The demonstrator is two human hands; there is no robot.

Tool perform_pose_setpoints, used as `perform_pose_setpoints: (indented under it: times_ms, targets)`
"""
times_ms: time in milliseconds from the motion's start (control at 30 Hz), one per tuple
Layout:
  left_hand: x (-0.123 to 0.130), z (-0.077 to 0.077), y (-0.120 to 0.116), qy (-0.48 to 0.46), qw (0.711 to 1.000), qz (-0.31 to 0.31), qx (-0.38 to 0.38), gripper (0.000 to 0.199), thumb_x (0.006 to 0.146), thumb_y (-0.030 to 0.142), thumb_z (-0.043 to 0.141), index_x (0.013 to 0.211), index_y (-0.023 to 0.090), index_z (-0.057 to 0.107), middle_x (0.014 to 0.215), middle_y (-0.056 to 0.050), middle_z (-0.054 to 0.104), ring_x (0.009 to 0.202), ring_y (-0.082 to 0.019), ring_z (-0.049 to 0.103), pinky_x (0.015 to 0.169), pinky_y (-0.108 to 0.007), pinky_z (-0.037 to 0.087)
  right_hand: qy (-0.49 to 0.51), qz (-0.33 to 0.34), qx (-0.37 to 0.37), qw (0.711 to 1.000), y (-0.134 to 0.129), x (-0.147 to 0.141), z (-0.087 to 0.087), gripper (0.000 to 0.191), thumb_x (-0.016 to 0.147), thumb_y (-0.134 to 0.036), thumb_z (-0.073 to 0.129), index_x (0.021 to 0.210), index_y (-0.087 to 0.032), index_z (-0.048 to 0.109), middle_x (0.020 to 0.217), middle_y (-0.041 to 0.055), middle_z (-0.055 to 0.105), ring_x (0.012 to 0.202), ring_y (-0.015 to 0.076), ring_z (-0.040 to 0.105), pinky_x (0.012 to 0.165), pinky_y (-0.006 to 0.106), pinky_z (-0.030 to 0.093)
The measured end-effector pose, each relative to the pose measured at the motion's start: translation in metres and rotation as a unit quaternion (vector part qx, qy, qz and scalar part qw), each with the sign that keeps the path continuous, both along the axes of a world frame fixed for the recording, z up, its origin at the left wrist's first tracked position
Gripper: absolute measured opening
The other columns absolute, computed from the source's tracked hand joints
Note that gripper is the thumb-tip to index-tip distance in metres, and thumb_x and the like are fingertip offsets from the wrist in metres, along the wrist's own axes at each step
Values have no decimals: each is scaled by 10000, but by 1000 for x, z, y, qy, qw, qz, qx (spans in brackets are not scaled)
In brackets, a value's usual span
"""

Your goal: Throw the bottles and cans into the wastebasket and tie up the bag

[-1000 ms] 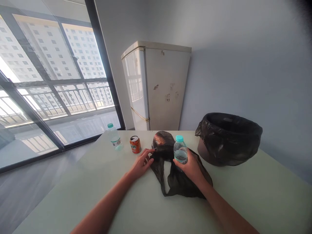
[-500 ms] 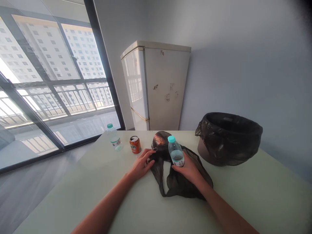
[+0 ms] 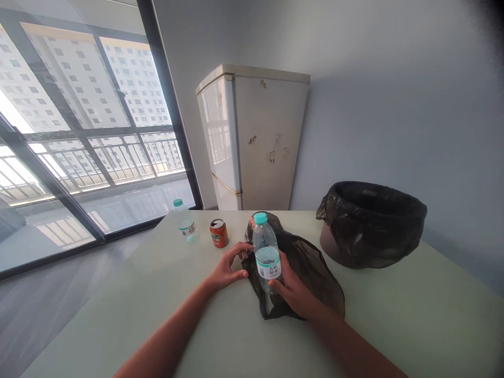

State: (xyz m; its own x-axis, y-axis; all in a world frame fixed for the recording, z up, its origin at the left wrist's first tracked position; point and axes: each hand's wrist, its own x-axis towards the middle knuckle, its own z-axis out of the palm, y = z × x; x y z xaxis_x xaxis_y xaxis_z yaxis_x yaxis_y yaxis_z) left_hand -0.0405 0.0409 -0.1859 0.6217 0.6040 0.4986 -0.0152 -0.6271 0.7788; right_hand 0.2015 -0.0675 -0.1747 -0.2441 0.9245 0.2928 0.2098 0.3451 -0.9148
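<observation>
My right hand [image 3: 291, 283] is wrapped round a clear plastic bottle [image 3: 268, 257] with a teal cap and a white label, held upright over the black plastic bag [image 3: 311, 262]. The bag lies spread on the pale green table [image 3: 157, 294], with something orange-red showing through its far end. At the bag's left edge, my left hand [image 3: 232, 265] has its fingertips on the black plastic, thumb apart from the fingers; part of its grip is hidden behind the bottle. An orange can [image 3: 219, 234] stands beyond my left hand, and a second teal-capped bottle [image 3: 186, 223] stands left of it.
A bin [image 3: 370, 226] lined with a black bag stands on the right of the table. Behind the table is a white fridge [image 3: 268, 142], with a grey wall to its right. Large framed windows [image 3: 90, 131] are at the left.
My right hand has carried the bottle left and nearer, bringing it close beside my left hand. My left hand stays at the bag's edge with its thumb a little lower.
</observation>
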Motion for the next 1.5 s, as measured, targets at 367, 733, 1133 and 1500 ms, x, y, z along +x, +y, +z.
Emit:
perform_pose_setpoints:
  times_ms: [367,733,1133,1500]
  targets:
    - [-6,4,-3,-62,990,-47,-121,773,838,618,773,1445,183,571,1376,-169,646,1276,-366,616,1120,-529,486,-62,57,0,996,-1,-9,6,567,1042,-608,458,1485,-261,524,1388,120,545,1242,272,567,1087,408,455]
    - [-112,58,13,178,965,191,-30,761,776,507,849,1450,287,571,1380,-86,657,1177,-313,653,1029,-484,547,-155,-160,57,973,17,13,-8,282,1035,-350,479,895,-213,682,931,50,650,820,202,623,769,339,495]
    - [-204,82,4,159,879,409,-188,880,626,657,886,1314,224,548,1240,-125,673,1155,-339,655,940,-476,577,-240,-262,52,933,32,37,-23,185,901,-239,498,752,-224,607,711,27,659,654,213,622,652,345,444]
    - [-227,80,-3,206,872,387,-217,777,648,648,884,1263,236,649,1297,-112,726,1189,-349,697,1016,-495,582,-292,-248,117,916,35,38,-31,229,931,-186,511,1050,-191,706,1180,119,692,1124,296,618,1045,505,496]
